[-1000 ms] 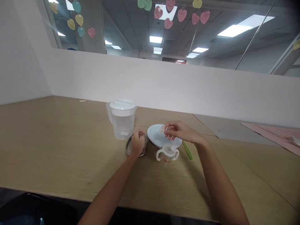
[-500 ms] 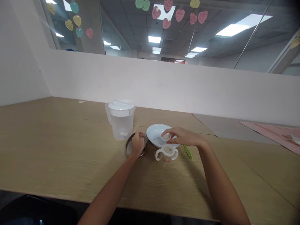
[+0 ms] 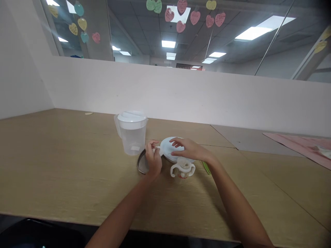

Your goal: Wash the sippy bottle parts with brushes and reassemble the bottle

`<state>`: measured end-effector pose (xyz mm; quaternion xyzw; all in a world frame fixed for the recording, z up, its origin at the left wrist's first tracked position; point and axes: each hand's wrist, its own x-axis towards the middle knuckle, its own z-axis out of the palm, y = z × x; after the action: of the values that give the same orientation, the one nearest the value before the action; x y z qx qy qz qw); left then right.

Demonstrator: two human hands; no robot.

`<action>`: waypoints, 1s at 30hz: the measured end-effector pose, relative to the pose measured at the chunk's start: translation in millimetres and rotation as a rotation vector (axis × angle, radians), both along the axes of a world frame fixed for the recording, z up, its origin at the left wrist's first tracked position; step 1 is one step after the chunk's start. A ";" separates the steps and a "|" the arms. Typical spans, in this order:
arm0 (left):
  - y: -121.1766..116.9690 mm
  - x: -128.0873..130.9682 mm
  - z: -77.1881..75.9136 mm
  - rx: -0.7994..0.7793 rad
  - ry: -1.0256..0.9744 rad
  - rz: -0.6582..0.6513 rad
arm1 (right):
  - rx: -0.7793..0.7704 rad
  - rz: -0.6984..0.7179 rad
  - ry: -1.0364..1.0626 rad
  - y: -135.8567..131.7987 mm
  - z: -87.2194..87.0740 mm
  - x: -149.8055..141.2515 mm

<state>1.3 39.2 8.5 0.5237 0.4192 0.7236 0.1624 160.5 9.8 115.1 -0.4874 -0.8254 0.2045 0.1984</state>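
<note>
My left hand is closed around a small whitish piece, its kind mostly hidden by the fingers. It is over a round, dark-rimmed metal dish. My right hand is above the white plate with its thumb and fingers apart and nothing visible between them. Just below it, a clear baby bottle with two white handles and red print stands upright. Whether a clear cap lies in the bottle's mouth, I cannot tell. A green handle sticks out beside the plate, partly under my right forearm.
A clear lidded pitcher of water stands behind and left of my left hand. At the far right lies a pink cloth on the table. A white wall runs along the back, beneath a window with heart-shaped notes.
My right hand has let go of the small clear cap, spread its fingers and shifted left. My left hand has risen off the metal dish, turned, and shows a whitish piece in its fingers.
</note>
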 end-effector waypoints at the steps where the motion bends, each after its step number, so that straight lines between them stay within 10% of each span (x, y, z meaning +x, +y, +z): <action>1: -4.7 3.3 0.7 0.039 0.038 -0.016 | 0.001 0.032 0.022 1.6 -3.5 -5.0; 8: -34.3 17.1 5.0 0.333 0.377 -0.028 | 0.068 0.221 0.041 11.1 -14.9 -17.3; 23: -16.7 14.1 4.9 0.034 0.254 -0.051 | 0.414 -0.014 0.011 14.2 -18.9 -17.9; 30: -16.0 14.1 4.3 0.026 0.275 -0.103 | 0.229 0.036 0.193 21.1 -20.4 -8.4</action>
<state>15.3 23.2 12.8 0.6408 0.4005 0.6412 0.1338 152.1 30.8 94.7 -0.4249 -0.8290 0.1585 0.3273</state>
